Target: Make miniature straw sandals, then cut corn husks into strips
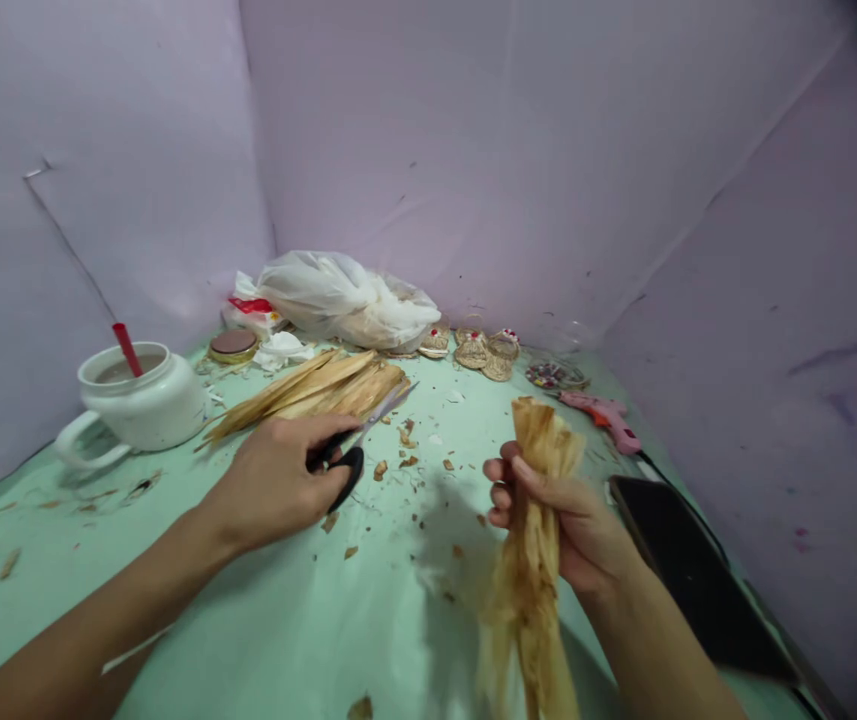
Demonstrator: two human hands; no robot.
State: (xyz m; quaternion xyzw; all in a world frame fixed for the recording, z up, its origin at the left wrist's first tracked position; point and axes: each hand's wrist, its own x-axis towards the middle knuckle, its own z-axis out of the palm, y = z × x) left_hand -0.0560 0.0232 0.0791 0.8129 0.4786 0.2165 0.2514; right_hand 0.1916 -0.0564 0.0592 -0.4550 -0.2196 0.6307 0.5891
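Observation:
My left hand (278,480) is closed on black-handled scissors (353,470), whose blades point away to the right, low over the table. Just beyond it lies a stack of dry, straw-coloured husks (315,390), probably corn husks. Raised above the table on the right, my right hand (570,510) grips a bundle of the same dried husks (537,560). The trimmed upper end sticks out above the fingers, and the lower end hangs down, blurred, past the bottom of the view. Part of the bundle is hidden behind the fingers.
A white mug-like pot (154,400) holding a red-handled tool stands left. Along the back lie a plastic bag (345,300), small woven ornaments (473,350) and a bead dish (552,375). Right are a pink glue gun (608,415) and a phone (698,575). Husk scraps litter the green table (285,630).

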